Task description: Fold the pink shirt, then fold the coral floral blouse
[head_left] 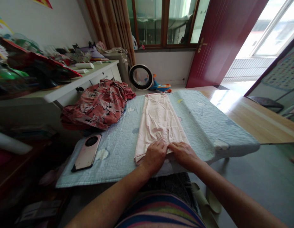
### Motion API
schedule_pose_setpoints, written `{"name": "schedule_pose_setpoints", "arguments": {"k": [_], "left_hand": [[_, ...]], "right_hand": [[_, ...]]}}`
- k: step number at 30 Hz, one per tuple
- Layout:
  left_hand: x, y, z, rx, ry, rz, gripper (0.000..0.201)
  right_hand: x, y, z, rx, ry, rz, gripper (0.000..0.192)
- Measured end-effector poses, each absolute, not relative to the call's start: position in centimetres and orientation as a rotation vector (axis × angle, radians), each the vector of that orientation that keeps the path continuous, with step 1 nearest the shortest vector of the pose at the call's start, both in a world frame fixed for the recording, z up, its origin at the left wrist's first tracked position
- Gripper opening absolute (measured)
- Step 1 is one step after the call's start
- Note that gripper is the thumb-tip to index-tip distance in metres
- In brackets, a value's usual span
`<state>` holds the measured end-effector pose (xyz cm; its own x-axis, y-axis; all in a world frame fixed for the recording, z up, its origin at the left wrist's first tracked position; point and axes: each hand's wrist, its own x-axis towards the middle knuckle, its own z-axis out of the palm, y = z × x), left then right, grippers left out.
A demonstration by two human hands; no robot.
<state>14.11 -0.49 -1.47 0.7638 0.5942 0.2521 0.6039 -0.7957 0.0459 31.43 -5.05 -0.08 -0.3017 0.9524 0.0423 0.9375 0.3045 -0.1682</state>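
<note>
Quilt (204, 126) covers table; pink garment (158, 123) flat; bedroom, wooden floor (256, 117).

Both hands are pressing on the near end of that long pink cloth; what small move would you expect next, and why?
Probably lifting the near end and folding it away, toward the far end. The pink cloth already lies in a long narrow strip on the blue quilt, and the left hand and right hand rest side by side at its near edge.
</note>
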Motion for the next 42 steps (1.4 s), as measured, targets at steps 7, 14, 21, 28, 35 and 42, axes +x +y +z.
{"name": "schedule_pose_setpoints", "arguments": {"k": [7, 14, 21, 28, 35, 42], "left_hand": [[14.1, 0.7, -1.6, -2.958, -0.840, -0.352, 0.012], [14.4, 0.2, -1.7, -2.989, -0.759, -0.416, 0.019], [14.9, 0.5, -2.2, -2.951, -0.713, -0.397, 0.008], [14.9, 1.0, -0.4, -2.969, -0.630, -0.242, 0.005], [14.9, 1.5, 0.1, -2.987, -0.617, -0.246, 0.003], [14.7, 2.0, 0.9, -3.009, -0.557, -0.284, 0.004]], "right_hand": [[32.4, -5.3, -0.3, -1.692, -2.460, 0.172, 0.014], [33.2, -5.6, -0.6, -1.683, -2.424, 0.230, 0.020], [34.3, -4.4, 1.3, -1.565, -2.421, 0.514, 0.015], [37.7, 1.4, 4.2, -1.403, -2.195, 0.848, 0.034], [36.3, 11.0, 1.2, -1.197, -2.103, 1.026, 0.041], [35.9, 13.5, -0.9, -1.174, -2.321, 1.032, 0.028]]}}
